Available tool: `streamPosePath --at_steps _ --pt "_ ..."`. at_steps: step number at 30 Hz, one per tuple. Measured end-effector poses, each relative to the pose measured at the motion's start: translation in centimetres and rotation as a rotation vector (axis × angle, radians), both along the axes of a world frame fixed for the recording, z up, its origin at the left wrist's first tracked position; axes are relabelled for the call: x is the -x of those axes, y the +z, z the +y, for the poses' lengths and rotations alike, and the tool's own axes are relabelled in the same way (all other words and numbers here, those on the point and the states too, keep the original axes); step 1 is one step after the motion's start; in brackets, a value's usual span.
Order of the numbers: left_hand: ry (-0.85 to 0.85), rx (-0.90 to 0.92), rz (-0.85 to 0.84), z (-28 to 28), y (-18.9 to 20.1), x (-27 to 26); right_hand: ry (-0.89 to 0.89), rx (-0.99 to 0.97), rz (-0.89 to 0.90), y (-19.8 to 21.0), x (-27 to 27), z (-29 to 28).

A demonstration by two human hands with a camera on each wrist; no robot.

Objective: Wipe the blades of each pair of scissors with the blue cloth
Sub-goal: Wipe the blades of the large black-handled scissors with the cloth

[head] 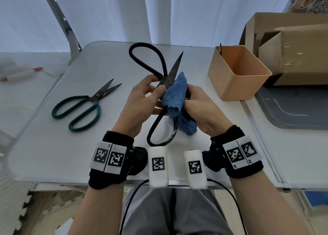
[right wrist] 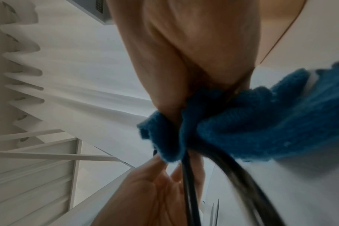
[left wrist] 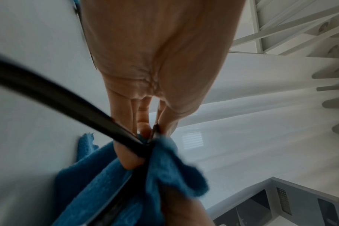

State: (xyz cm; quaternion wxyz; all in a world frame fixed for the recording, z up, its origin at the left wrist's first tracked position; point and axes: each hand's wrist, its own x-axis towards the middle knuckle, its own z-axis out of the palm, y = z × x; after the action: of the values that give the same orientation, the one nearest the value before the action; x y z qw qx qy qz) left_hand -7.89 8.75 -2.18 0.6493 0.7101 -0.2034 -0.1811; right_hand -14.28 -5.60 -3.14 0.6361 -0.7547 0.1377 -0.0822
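Observation:
A large pair of black scissors (head: pixel 174 66) is held wide open above the table, one blade pointing up and away. My left hand (head: pixel 157 87) pinches it near the pivot. My right hand (head: pixel 189 97) grips the blue cloth (head: pixel 174 93), bunched against the scissors just below the pivot; the second blade is hidden under it. In the left wrist view the black handle (left wrist: pixel 48 91) crosses to the cloth (left wrist: pixel 164 165). In the right wrist view the cloth (right wrist: pixel 242 126) wraps the metal below my right hand (right wrist: pixel 194 53). A green-handled pair of scissors (head: pixel 83 105) lies partly open on the table at the left.
The white table (head: pixel 53 146) carries an orange bin (head: pixel 237 73) at the back right. Cardboard boxes (head: pixel 292 48) stand beyond it on a side surface. A white rolling pin (head: pixel 21 74) lies off the table at far left.

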Motion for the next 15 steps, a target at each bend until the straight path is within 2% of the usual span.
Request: streamPosePath --at_steps 4,8,15 --pt "-0.020 0.032 0.077 0.4 0.0 -0.2 -0.005 0.000 0.017 0.3 0.1 -0.1" --pt "0.009 0.060 0.109 0.6 0.2 -0.2 0.007 -0.122 -0.024 0.7 0.6 0.0" --pt "-0.032 0.020 0.128 0.0 0.0 0.3 -0.076 0.082 -0.078 0.1 -0.9 0.8"
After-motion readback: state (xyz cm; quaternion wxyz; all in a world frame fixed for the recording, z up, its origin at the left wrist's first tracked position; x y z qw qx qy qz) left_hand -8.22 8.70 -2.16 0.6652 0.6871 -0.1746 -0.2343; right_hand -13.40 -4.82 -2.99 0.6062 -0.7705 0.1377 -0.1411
